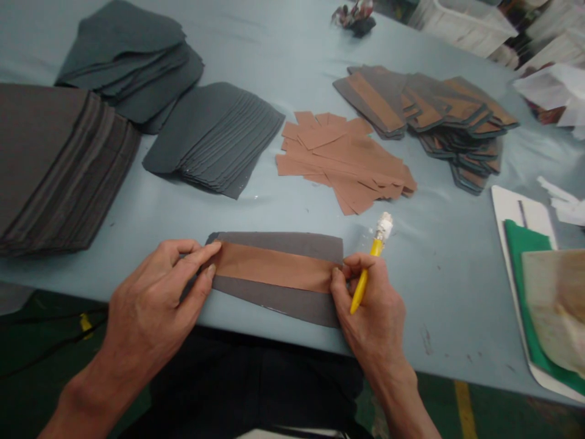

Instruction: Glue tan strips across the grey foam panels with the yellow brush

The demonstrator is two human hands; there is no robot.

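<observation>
Blue-grey worktable (425, 305), left hand's (150, 292) narrow grip on brown-striped panel (274, 271), right hand's (368, 299) on yellow marker (375, 247), tip hidden.

Pale blue bench (439, 286), stacked grey panels (212, 137) at eleven, tan strips (342, 161) at twelve, grey-and-tan pieces (425, 103) at one

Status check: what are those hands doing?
Left hand pinching tan strip against grey panel. Right hand holding yellow marking tool, fingers at strip's other end. Nothing in the way.
</observation>
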